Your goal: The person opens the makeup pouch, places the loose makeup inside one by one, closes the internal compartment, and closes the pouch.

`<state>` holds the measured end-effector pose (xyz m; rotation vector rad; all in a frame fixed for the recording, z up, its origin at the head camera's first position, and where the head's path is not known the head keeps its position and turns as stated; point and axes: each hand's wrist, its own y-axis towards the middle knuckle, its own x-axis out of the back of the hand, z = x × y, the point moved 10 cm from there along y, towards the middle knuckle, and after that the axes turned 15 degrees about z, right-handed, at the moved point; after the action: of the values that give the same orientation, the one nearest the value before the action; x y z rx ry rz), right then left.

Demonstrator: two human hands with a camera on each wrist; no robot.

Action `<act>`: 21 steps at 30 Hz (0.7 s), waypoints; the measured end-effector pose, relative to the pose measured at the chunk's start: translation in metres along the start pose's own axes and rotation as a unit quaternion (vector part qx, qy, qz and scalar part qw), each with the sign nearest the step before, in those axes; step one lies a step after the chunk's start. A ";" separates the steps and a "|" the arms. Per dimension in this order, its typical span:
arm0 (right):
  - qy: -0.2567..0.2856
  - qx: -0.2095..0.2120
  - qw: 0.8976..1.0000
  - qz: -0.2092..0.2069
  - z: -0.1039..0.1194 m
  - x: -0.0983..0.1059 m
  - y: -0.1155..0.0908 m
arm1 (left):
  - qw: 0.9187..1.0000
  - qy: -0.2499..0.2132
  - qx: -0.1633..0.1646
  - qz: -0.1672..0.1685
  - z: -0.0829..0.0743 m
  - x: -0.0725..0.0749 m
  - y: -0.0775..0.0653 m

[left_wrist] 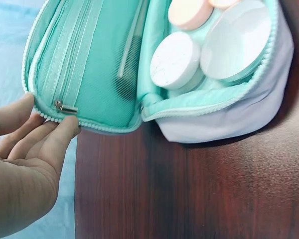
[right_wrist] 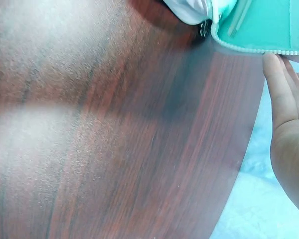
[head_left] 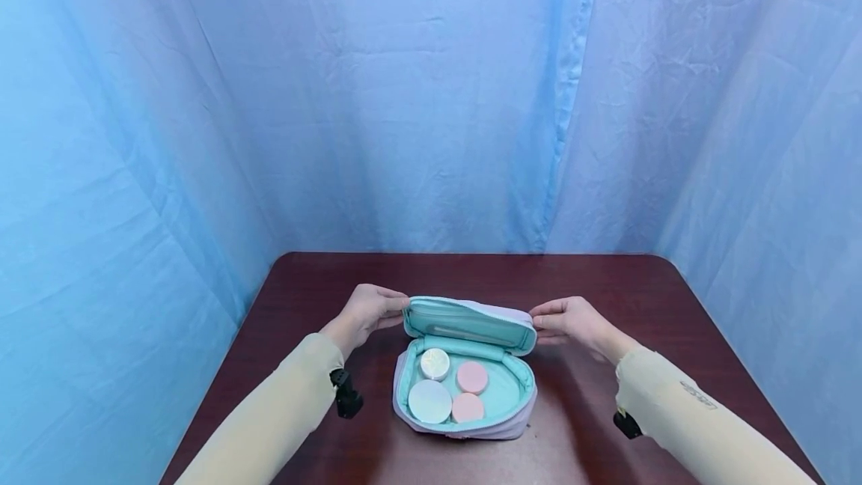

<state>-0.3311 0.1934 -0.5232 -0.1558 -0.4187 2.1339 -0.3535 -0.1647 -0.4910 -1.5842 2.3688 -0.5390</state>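
Observation:
A lilac cosmetic bag [head_left: 518, 425] with a mint lining sits unzipped on the table, its lid [head_left: 465, 324] raised and tilted back. My left hand [head_left: 369, 313] pinches the lid's left edge near the metal zip pull [left_wrist: 67, 107]. At the lid's other end, my right hand [head_left: 572, 322] holds the edge with long, nearly straight fingers [right_wrist: 279, 84]. Inside the bag stand a large pale round container [head_left: 429, 401], a smaller white marbled one [left_wrist: 174, 59] and two pink round ones, one pink container [head_left: 472, 377] behind the other pink container [head_left: 468, 408].
The dark red-brown wooden table [head_left: 323, 440] has rounded far corners. Light blue curtains [head_left: 431, 111] hang behind it and along both sides. Behind the lid's mesh pocket [left_wrist: 124, 74] shows a slim stick with a dark end.

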 end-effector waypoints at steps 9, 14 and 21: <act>0.005 0.010 1.000 0.014 -0.003 -0.014 -0.012 | 1.000 0.028 -0.012 0.007 0.008 -0.005 -0.016; 0.026 0.004 0.999 0.026 -0.011 -0.025 -0.019 | 0.999 0.033 -0.031 0.017 0.014 -0.008 -0.028; 0.080 -0.011 0.996 0.032 -0.026 -0.035 -0.024 | 0.997 0.034 -0.057 0.031 0.024 -0.014 -0.043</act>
<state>-0.2855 0.1830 -0.5406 -0.3540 -0.3462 2.1607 -0.3023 -0.1706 -0.4941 -1.5543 2.5319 -0.4605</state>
